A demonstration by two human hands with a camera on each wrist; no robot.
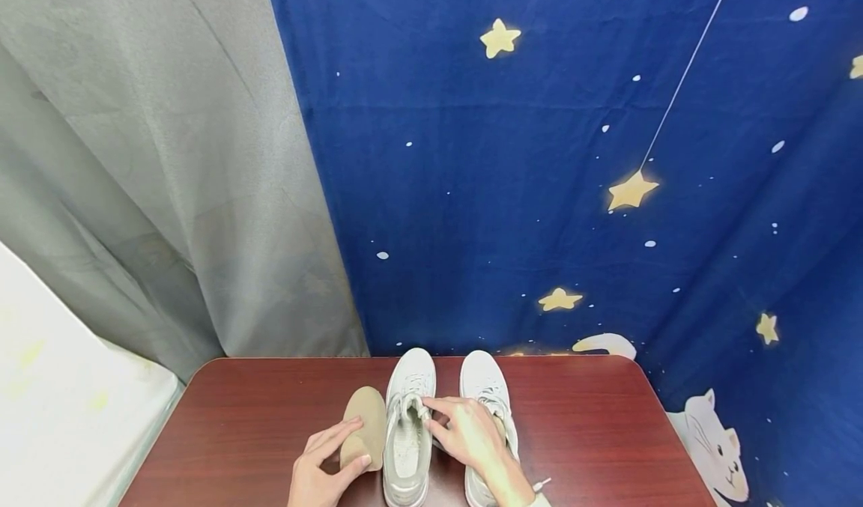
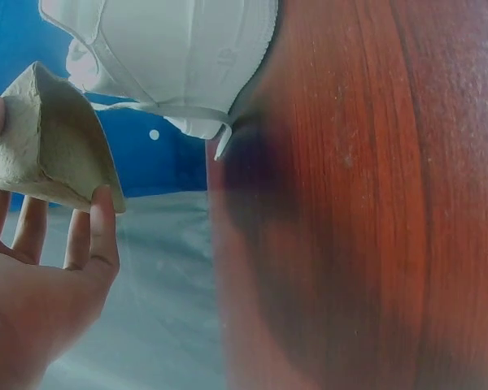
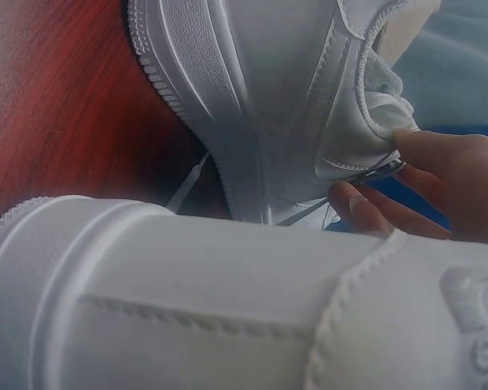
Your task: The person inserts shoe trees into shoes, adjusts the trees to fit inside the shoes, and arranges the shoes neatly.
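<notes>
My left hand [image 1: 322, 466] grips a tan moulded-pulp shoe insert [image 1: 364, 426], fingers on one side and thumb at the lower end. In the left wrist view the shoe insert [image 2: 69, 142] shows a hollow, angled inner side. Just right of it lies the left white sneaker [image 1: 408, 454], toe toward the curtain and opening loosened. My right hand [image 1: 467, 430] pinches the edge of that sneaker's opening by the tongue and laces; the right wrist view shows the fingertips [image 3: 407, 142] there. Partly behind my right hand is the right white sneaker [image 1: 482, 376], with something tan inside it.
Both sneakers stand on a reddish-brown wooden table [image 1: 580, 432]. A loose lace end [image 1: 541, 484] lies by the right sneaker. Behind the table hang a grey curtain [image 1: 202, 192] and a blue star-patterned curtain [image 1: 485, 192]. A white padded surface [image 1: 61, 402] is at the left.
</notes>
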